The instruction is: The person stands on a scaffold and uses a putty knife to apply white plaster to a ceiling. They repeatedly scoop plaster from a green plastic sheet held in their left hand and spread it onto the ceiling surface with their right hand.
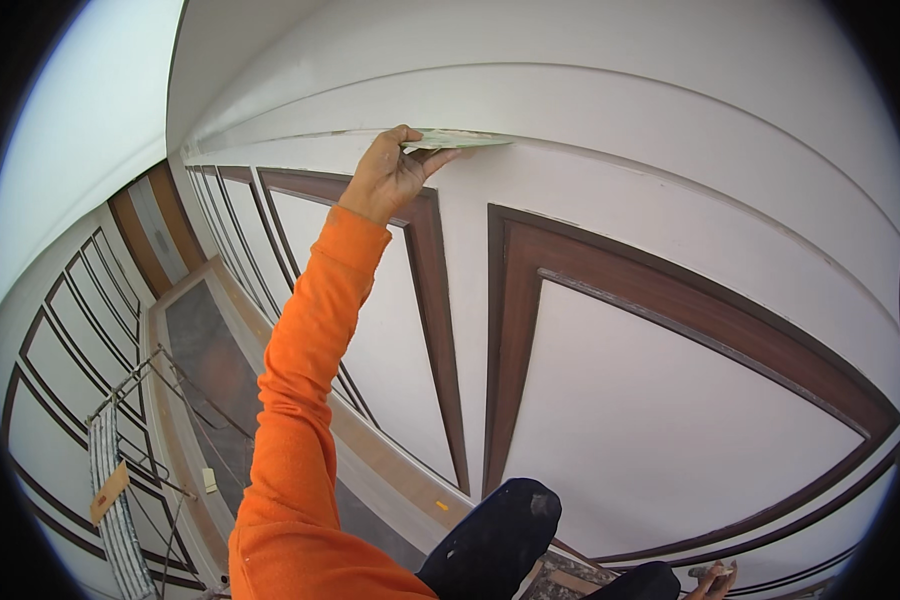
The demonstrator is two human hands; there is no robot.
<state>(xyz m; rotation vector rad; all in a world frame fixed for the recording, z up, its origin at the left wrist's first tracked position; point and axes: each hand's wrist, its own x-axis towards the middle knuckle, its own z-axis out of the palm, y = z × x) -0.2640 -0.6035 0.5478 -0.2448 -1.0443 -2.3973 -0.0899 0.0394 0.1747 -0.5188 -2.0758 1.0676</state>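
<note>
My left hand, at the end of an orange sleeve, is raised high against the white wall. Its fingers and thumb pinch a thin, flat, pale green scraper blade with whitish smears. The blade's edge meets the wall along a horizontal moulding line. Low at the right, beyond my dark-trousered knee, only part of my right hand shows. Its fingers are bent around something small and pale, too cut off to name.
Dark brown framed panels line the wall below the moulding. A metal scaffold frame with a plank stands at lower left. The corridor floor runs far below towards a brown door. A second panelled wall faces it.
</note>
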